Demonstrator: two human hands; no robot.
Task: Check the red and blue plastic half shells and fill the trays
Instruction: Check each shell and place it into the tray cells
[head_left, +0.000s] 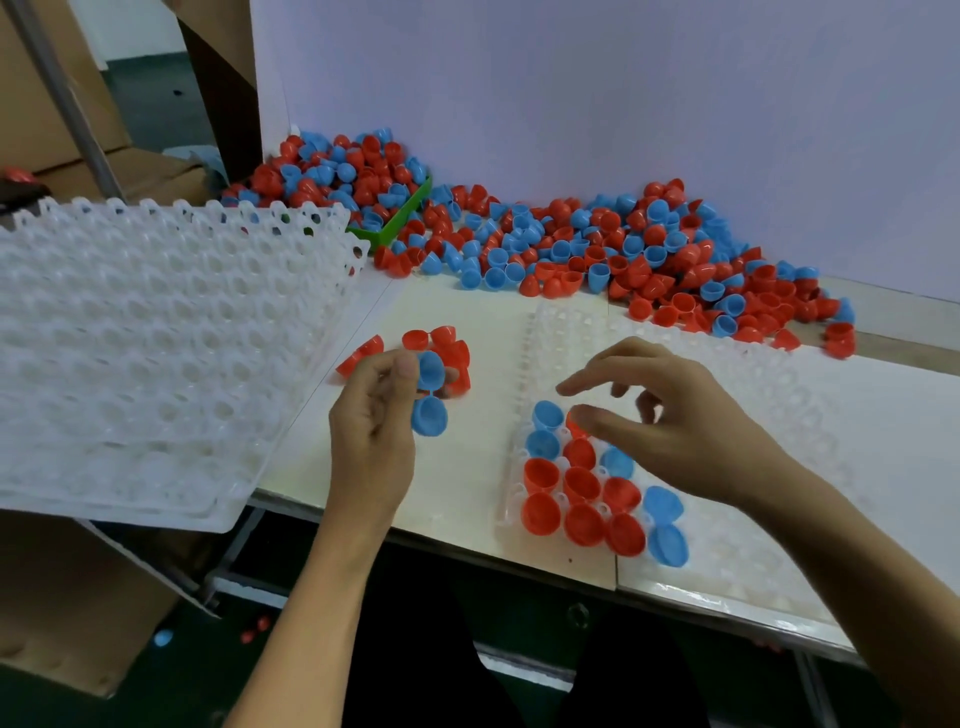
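Filling tray (737, 364): left hand (371, 415) pinches blue shell pair (430, 395), right hand (670, 415) loose-fingered, empty, over filled cells; next likely seat pair in free cell.

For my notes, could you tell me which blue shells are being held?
The joined blue pair pinched by the left hand, off the tray; other blue shells lie seated or piled.

shells (582, 244): smooth red and blue plastic, slight sheen | trays (171, 332): translucent white plastic, glossy | table (457, 312): matt cream surface | boxes (78, 587): matt brown cardboard | bin (395, 221): green plastic
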